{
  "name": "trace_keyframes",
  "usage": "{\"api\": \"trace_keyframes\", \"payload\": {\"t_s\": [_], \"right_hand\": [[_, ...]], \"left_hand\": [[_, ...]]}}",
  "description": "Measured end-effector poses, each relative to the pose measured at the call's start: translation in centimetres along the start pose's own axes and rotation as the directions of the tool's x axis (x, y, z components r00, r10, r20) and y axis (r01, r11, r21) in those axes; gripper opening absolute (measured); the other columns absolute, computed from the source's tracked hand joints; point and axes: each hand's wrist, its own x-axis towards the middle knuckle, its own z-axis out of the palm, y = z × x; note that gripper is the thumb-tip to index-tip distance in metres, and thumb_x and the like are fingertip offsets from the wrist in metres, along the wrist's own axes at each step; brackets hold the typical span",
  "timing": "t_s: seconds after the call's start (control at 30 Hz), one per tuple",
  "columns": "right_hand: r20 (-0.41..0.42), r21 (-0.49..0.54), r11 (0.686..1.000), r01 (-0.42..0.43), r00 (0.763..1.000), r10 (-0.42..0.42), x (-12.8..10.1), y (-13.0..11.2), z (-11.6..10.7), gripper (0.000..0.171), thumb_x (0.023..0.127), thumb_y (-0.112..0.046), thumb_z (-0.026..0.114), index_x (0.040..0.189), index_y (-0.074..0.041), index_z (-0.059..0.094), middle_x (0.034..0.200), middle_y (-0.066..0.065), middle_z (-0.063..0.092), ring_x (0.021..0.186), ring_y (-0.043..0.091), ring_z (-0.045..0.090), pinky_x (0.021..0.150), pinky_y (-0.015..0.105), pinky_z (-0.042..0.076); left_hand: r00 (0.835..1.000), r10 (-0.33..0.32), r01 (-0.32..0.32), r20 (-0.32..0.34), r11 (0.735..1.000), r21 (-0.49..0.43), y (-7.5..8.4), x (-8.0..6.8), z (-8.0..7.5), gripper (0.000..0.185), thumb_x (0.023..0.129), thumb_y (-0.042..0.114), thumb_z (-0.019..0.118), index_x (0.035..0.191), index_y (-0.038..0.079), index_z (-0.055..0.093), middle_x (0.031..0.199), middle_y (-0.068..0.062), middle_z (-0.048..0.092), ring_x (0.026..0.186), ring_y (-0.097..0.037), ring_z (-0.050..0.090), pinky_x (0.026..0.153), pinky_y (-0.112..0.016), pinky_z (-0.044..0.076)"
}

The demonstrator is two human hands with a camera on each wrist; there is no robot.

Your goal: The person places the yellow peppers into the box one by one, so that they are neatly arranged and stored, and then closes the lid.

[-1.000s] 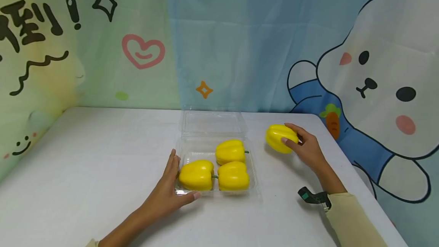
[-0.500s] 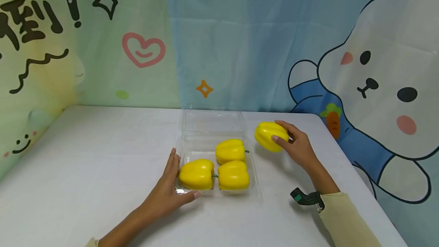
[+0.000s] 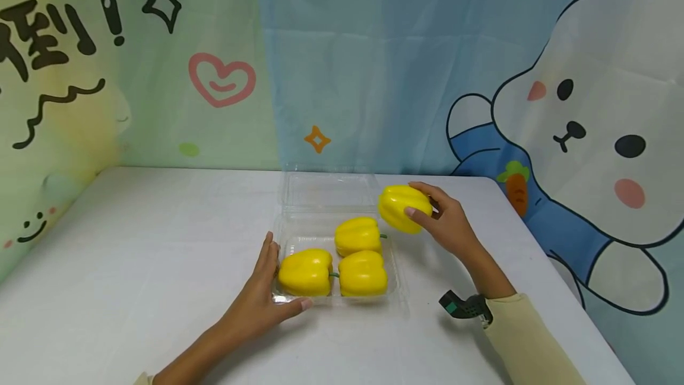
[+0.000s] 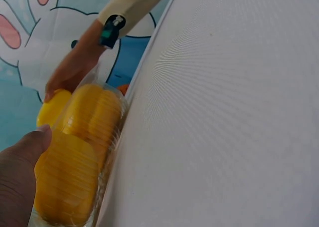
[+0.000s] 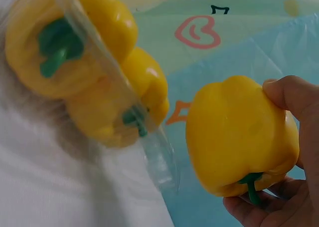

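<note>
My right hand grips a yellow bell pepper between thumb and fingers, raised above the table at the box's back right corner. In the right wrist view that held bell pepper shows a green stem pointing down. A clear plastic clamshell box holds three more yellow bell peppers: one at front left, one at front right, one at back right. My left hand, fingers straight, rests along the box's left front corner. The left wrist view shows its thumb beside the box wall.
The box's clear lid stands open toward the back of the white table. A printed cloth backdrop hangs behind the table. A small dark wrist camera sits at the right sleeve.
My right hand has carried the held bell pepper leftward and slightly up, from right of the box to its back right corner. The left hand and the box have stayed put.
</note>
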Motion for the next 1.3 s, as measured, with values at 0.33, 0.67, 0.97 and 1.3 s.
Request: {"api": "trace_keyframes", "payload": {"t_s": [0.33, 0.67, 0.97, 1.3], "right_hand": [[0.064, 0.026, 1.000, -0.017, 0.998, 0.015, 0.7, -1.4, 1.4, 0.054, 0.093, -0.024, 0.068, 0.142, -0.010, 0.048, 0.141, 0.012, 0.046, 0.115, 0.030, 0.051, 0.100, 0.046, 0.043], [0.070, -0.007, 0.999, -0.042, 0.997, 0.043, 1.4, -2.3, 2.5, 0.056, 0.092, -0.031, 0.069, 0.141, -0.012, 0.050, 0.140, 0.011, 0.048, 0.117, 0.029, 0.051, 0.103, 0.048, 0.040], [0.086, 0.023, 1.000, -0.021, 0.996, 0.019, 1.8, -3.1, 3.4, 0.054, 0.093, -0.031, 0.068, 0.141, -0.014, 0.050, 0.141, 0.009, 0.047, 0.119, 0.027, 0.051, 0.103, 0.045, 0.040], [0.120, 0.081, 0.997, 0.001, 0.993, -0.010, 2.1, -4.1, 4.7, 0.055, 0.092, -0.030, 0.069, 0.141, -0.014, 0.050, 0.144, 0.008, 0.045, 0.119, 0.026, 0.052, 0.102, 0.045, 0.042]], "left_hand": [[1.000, -0.007, 0.007, 0.005, 1.000, -0.012, 0.2, -0.1, -0.1, 0.121, 0.076, 0.047, 0.081, 0.155, 0.003, 0.001, 0.161, -0.001, -0.013, 0.146, -0.026, 0.004, 0.112, -0.054, 0.017], [1.000, 0.000, 0.000, 0.001, 1.000, 0.011, 0.0, -0.1, 0.0, 0.120, 0.077, 0.051, 0.079, 0.155, 0.003, 0.002, 0.162, -0.005, -0.011, 0.146, -0.030, 0.004, 0.111, -0.056, 0.016], [1.000, -0.006, 0.006, 0.003, 1.000, 0.002, 0.2, -0.1, -0.1, 0.120, 0.076, 0.048, 0.081, 0.155, 0.002, 0.003, 0.161, 0.000, -0.013, 0.146, -0.027, 0.004, 0.112, -0.055, 0.017], [1.000, 0.005, -0.005, -0.001, 1.000, 0.007, 0.1, -0.1, 0.0, 0.119, 0.077, 0.049, 0.080, 0.155, 0.000, 0.003, 0.161, 0.000, -0.014, 0.146, -0.028, 0.002, 0.112, -0.055, 0.016]]}}
